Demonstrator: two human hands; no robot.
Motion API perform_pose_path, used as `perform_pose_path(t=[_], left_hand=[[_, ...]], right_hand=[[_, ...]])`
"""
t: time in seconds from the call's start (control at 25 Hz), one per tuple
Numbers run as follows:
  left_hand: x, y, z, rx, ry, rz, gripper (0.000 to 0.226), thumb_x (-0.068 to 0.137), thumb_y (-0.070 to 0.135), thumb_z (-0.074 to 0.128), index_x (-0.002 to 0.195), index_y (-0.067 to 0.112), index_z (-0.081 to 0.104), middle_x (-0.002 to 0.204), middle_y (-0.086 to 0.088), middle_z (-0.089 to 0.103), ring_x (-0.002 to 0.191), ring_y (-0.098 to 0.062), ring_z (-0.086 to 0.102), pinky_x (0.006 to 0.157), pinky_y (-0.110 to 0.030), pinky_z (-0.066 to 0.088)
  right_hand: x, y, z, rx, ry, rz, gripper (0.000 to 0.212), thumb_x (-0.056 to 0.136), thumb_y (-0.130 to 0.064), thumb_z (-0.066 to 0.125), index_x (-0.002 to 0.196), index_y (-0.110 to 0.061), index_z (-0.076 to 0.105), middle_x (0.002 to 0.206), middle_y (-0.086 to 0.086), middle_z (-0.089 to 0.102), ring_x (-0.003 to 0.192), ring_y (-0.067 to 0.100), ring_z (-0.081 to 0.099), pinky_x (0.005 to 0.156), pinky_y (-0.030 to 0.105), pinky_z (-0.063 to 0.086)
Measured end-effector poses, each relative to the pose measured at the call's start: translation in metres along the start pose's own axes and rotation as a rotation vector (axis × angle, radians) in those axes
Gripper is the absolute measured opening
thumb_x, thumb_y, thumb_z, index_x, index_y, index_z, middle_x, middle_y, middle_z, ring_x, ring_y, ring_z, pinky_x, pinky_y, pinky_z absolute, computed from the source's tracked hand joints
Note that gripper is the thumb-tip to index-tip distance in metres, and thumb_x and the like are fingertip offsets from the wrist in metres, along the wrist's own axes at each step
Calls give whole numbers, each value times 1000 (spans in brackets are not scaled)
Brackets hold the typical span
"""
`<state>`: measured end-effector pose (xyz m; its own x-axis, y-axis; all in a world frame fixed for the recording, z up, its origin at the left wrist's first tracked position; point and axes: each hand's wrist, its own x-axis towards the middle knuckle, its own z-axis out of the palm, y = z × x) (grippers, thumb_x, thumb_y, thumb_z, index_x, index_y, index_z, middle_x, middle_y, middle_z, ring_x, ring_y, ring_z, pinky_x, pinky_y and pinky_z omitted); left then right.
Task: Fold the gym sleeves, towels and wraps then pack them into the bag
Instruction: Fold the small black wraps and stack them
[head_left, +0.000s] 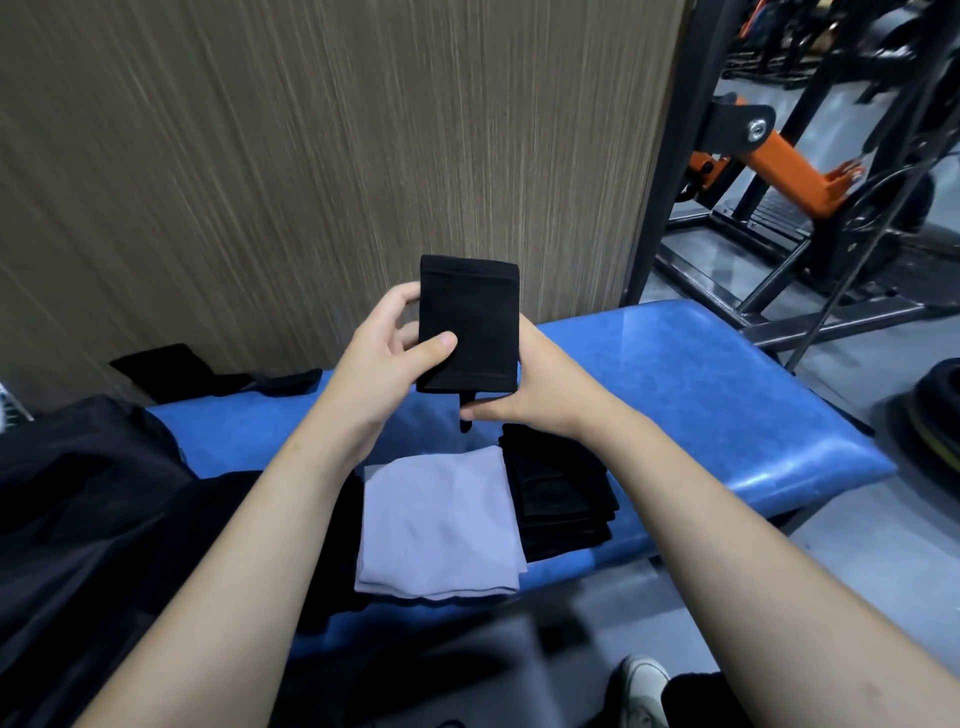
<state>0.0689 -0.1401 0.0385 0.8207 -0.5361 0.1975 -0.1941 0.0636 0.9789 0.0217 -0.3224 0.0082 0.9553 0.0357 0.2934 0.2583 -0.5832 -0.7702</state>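
1. A folded black wrap (469, 322) is held upright at the centre of the frame, above the blue table (701, 384); it touches nothing but the two hands.
2. The left grip (387, 358) is closed on the wrap's left edge; the thumb lies across the front face and the fingers are curled behind; the right grip (540, 387) is closed round the lower right corner, with the thumb lying under the bottom edge, beside a thin black tab (466, 410) that hangs there.
3. The wrap is judged light and soft, of ribbed elastic cloth; it is likely to spring open if the pinch is let go, so the fold should be kept pressed flat between thumb and fingers.
4. Hold is best taken across the folded layers near an edge, not on the hanging tab, which would let the bundle unroll; the cloth looks matt and is not expected to slip.
5. Below the hands, at lower centre, a folded lilac towel (439, 525) lies on the table; just beside it on the right, a pile of black pieces (561, 499) is stacked; whether the two touch cannot be told.
6. More black cloth (171, 371) lies at the table's far left end, by the wall; a large dark mass (78, 519) fills the lower left of the frame, and whether it is the bag cannot be told.
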Motion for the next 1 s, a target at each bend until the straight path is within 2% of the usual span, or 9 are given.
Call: perform_pose_path(t=[0.16,0.32,0.48,0.56,0.64,0.76,0.84,1.0], left_hand=[[-3,8,2,-24,-36,60,63,96,-4,57,145,30,37,113,-15,73,111,-28,68,95,-37,54],[-5,6,5,108,-19,135,44,93,-6,58,131,17,59,126,-3,68,119,-18,62,98,-33,50],[-4,4,0,248,28,156,35,93,-1,61,122,18,68,121,5,70,115,-14,63,100,-32,51],[-5,3,-3,364,55,183,36,92,0,63,121,20,69,119,9,70,111,-8,63,99,-28,50],[-4,1,-6,453,82,190,37,91,3,65,121,24,69,117,13,70,108,-6,63,98,-28,50],[-2,-6,-12,504,138,172,39,88,7,68,119,31,69,114,14,70,106,-11,64,98,-35,51],[-2,-10,-15,566,182,182,39,86,11,70,117,34,69,113,16,70,106,-12,63,98,-38,50],[-4,-11,-13,710,258,208,41,85,11,69,120,31,65,113,17,66,104,-4,59,97,-29,47]], right_hand=[[2,-5,6,-19,11,-8,70,61,-35,85,125,-31,56,116,-8,65,107,9,64,88,42,56],[0,-16,4,-7,82,9,39,76,-6,76,111,-17,64,94,-10,64,91,12,63,80,39,55],[-4,-13,-2,15,81,67,42,81,-16,76,119,-23,59,106,-6,68,95,12,65,79,29,57],[-5,-6,-6,-69,68,70,48,78,-16,72,122,-28,56,102,-8,69,92,12,63,79,26,52],[-5,0,-11,-149,83,101,41,73,-14,67,109,-29,54,89,-10,65,85,14,60,73,29,48],[-7,3,-19,-228,114,145,30,71,-14,66,92,-26,47,77,-10,58,78,19,57,69,32,44],[-9,2,-22,-280,104,152,30,72,-17,67,92,-25,47,76,-11,59,79,19,58,72,32,42],[-13,-5,-25,-358,108,178,31,72,-27,69,92,-31,46,87,-12,61,84,16,59,73,32,40]])
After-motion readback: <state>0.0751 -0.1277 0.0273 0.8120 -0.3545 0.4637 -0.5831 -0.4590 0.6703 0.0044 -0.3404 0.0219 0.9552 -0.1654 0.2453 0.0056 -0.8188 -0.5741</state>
